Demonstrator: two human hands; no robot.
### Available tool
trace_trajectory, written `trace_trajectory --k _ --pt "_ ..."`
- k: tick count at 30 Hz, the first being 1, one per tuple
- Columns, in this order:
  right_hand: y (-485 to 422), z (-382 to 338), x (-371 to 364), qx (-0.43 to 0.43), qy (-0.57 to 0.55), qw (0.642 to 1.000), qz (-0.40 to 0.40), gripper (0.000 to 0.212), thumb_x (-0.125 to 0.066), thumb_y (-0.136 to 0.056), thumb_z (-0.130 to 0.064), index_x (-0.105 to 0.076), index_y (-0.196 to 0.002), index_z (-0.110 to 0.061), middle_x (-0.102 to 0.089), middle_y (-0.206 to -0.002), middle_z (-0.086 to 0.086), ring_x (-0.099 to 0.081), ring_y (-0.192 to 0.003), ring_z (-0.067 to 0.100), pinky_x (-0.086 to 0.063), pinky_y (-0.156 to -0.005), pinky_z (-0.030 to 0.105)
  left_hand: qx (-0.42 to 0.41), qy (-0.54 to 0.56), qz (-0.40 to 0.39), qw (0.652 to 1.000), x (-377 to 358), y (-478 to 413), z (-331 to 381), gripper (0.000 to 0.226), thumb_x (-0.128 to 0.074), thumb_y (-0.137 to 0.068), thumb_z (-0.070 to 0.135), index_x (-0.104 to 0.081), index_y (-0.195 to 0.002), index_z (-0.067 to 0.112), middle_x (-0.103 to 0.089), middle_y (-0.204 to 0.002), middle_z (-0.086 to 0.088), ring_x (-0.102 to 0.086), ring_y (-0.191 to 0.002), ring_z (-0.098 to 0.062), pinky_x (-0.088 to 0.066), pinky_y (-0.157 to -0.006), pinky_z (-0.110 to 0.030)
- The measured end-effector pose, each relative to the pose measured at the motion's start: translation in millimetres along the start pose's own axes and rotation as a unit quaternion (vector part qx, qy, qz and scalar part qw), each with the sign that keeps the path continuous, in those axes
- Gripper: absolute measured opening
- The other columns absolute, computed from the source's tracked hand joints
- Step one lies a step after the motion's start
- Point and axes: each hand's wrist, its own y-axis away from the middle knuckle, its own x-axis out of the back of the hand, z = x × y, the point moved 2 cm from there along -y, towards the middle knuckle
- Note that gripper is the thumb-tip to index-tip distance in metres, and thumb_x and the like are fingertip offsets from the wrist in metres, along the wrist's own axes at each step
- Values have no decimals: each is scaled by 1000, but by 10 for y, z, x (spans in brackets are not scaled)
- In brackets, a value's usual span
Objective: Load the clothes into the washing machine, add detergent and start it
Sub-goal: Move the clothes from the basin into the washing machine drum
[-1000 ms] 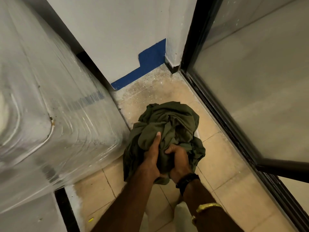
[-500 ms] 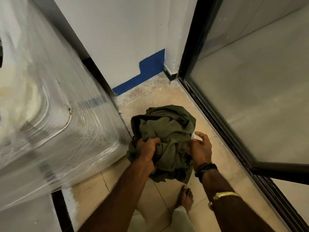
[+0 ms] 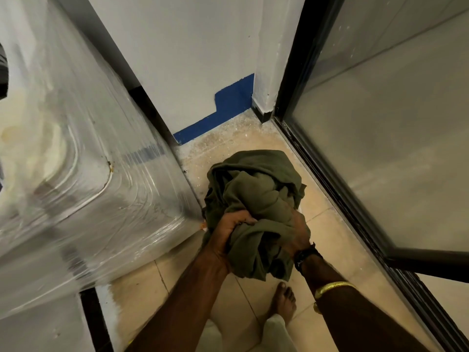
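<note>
Tiled floor (image 3: 142, 295) in a tight corner, the plastic-wrapped washing machine (image 3: 83, 179) looming. Just beside its front corner, the olive-green clothes bundle (image 3: 256, 194) is bunched in both grips: left hand (image 3: 228, 235) and right hand (image 3: 298, 233) clenched into fabric. Soft, light, floppy stuff; best gathered from underneath.

Both forearms are bare, no sleeves. The right wrist carries a black wristband (image 3: 305, 252) and, further up the arm, a gold bangle (image 3: 332, 287). A bare foot (image 3: 284, 301) shows below pale trouser legs (image 3: 276, 334).
</note>
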Motion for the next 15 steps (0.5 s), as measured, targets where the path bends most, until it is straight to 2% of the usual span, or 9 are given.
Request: trace_trajectory --k 2,3,5,7,8,9,11,13,15 --pt "66 -7 92 99 -2 993 71 47 -67 -62 -48 -60 -99 -20 -62 -105 7 -58 -113 35 -38 -114 51 -19 -25 24 999 25 -70 34 25 -63 -80 12 -68 -101 -1 -65 -109 -23 -66 -97 -37 -60 -87 -41" --pt "101 -16 117 87 -7 993 84 49 -68 -63 -49 -62 -100 -19 -63 -106 8 -58 -116 38 -41 -111 54 -33 -57 67 996 39 -110 54 31 -67 -79 18 -67 -104 0 -64 -114 -24 -64 -102 -40 -58 -91 -44" --pt "17 125 118 70 -42 991 110 46 -68 -82 -44 -65 -116 -14 -66 -119 11 -61 -116 37 -49 -103 52 -87 -153 193 965 139 -184 111 43 -73 -78 26 -67 -117 8 -69 -115 -17 -67 -105 -36 -58 -92 -47" --pt "21 97 110 71 -123 983 118 22 -63 -91 -35 -68 -108 -23 -70 -109 4 -64 -105 32 -56 -94 42 -131 -228 282 923 292 -211 158 65 -76 -69 44 -63 -128 21 -70 -119 -6 -67 -106 -28 -58 -93 -47" --pt "24 63 119 66 -140 981 116 10 -59 -94 -25 -67 -100 -27 -69 -99 -1 -64 -100 29 -57 -87 30 -123 -240 290 918 379 -227 163 78 -78 -61 52 -60 -132 27 -68 -123 -4 -66 -108 -27 -57 -94 -49" --pt "-26 79 138 61 -140 979 137 19 -53 -96 -12 -63 -94 -28 -65 -90 -5 -62 -95 26 -56 -78 21 -106 -230 278 927 465 -259 147 88 -81 -56 57 -55 -136 31 -65 -127 -3 -65 -110 -29 -57 -94 -51" --pt "-61 81 150 25 -177 975 129 32 -40 -100 -2 -53 -85 -28 -54 -81 -5 -56 -80 22 -51 -70 31 -61 -185 249 949 593 -325 86 107 -91 -51 60 -43 -144 38 -59 -135 -3 -64 -114 -32 -57 -93 -54" --pt "-69 112 115 -45 -249 962 102 32 -33 -103 -9 -45 -78 -25 -48 -78 0 -48 -68 17 -45 -64 33 -32 -156 216 963 621 -398 51 116 -96 -47 59 -34 -145 51 -55 -141 -2 -63 -117 -33 -56 -93 -56" --pt "-17 137 76 -89 -315 943 57 32 -31 -106 -21 -48 -79 -22 -51 -76 3 -47 -66 16 -42 -61 32 -11 -162 165 973 603 -424 45 121 -95 -48 61 -26 -148 53 -54 -143 -2 -63 -118 -32 -53 -97 -56"
